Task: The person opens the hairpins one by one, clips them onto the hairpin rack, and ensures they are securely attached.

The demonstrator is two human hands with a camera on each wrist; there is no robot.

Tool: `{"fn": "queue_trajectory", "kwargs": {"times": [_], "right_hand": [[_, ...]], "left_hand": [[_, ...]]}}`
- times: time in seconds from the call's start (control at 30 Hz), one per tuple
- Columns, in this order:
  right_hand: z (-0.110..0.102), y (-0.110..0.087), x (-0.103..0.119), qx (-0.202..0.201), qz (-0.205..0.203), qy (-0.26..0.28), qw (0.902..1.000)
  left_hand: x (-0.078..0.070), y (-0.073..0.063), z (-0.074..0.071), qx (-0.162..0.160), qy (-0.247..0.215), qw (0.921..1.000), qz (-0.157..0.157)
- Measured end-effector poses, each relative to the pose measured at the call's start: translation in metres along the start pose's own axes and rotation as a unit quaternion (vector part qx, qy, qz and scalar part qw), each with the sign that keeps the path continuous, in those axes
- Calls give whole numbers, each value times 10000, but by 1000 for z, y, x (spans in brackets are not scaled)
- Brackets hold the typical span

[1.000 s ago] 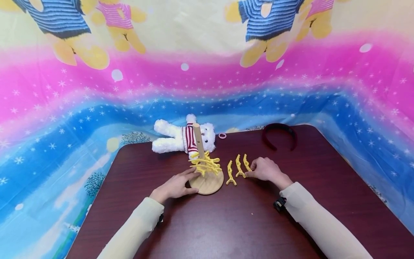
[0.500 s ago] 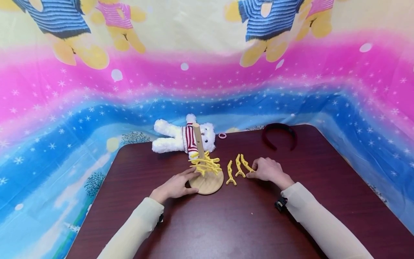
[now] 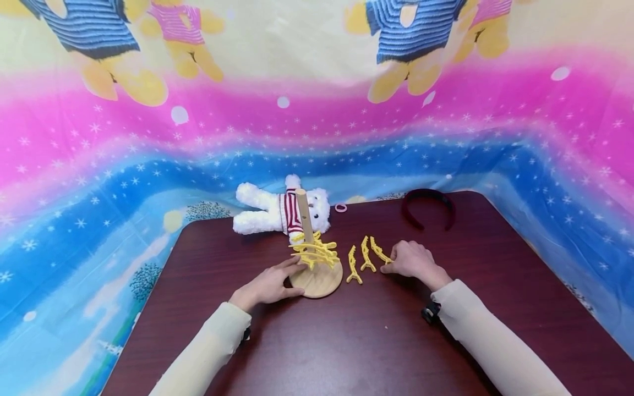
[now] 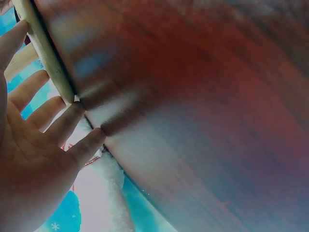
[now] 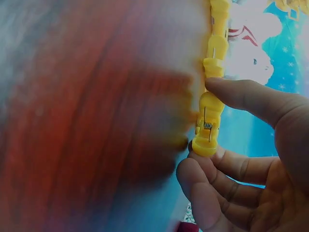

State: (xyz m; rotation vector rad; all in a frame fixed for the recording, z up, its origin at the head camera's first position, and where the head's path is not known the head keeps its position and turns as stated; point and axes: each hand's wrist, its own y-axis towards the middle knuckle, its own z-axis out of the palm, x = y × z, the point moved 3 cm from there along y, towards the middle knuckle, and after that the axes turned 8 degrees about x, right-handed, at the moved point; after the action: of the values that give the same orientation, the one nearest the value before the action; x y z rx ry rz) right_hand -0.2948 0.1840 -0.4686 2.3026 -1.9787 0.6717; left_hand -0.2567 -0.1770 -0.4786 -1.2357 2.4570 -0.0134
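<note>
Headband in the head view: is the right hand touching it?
No, the right hand touches a yellow clip, apart from the headband.

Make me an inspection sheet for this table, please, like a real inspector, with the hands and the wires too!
Surface: dark red-brown table, shiny, with one tiny pale speck.
Job's things: wooden stand, upright, yellow pieces bunched around its post; to its right, two loose yellow clips and a third yellow clip.
Clutter: white teddy in a striped top, lying behind the stand; pink ring; dark red headband.
Left hand: at the stand's base, fingers spread.
Right hand: pinches the near end of the third clip.
Cables: nothing seen.
Surroundings: colourful bear-and-snowflake backdrop behind the table.
</note>
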Motion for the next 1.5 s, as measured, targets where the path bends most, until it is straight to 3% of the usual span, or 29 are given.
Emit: {"fn": "queue_trajectory", "kwargs": {"times": [0.63, 0.97, 1.17, 1.5], "right_hand": [[-21, -7, -5, -416, -338, -22, 9986], [-40, -18, 12, -953, -824, 60, 9920], [-49, -25, 26, -1078, -1219, 248, 9864], [-65, -41, 54, -1416, -1886, 218, 9716]], "left_hand": [[0, -1, 0, -12, -17, 10000, -12], [1, 0, 0, 11, 15, 10000, -17], [0, 0, 0, 30, 13, 10000, -50], [-1, 0, 0, 28, 23, 10000, -45]]}}
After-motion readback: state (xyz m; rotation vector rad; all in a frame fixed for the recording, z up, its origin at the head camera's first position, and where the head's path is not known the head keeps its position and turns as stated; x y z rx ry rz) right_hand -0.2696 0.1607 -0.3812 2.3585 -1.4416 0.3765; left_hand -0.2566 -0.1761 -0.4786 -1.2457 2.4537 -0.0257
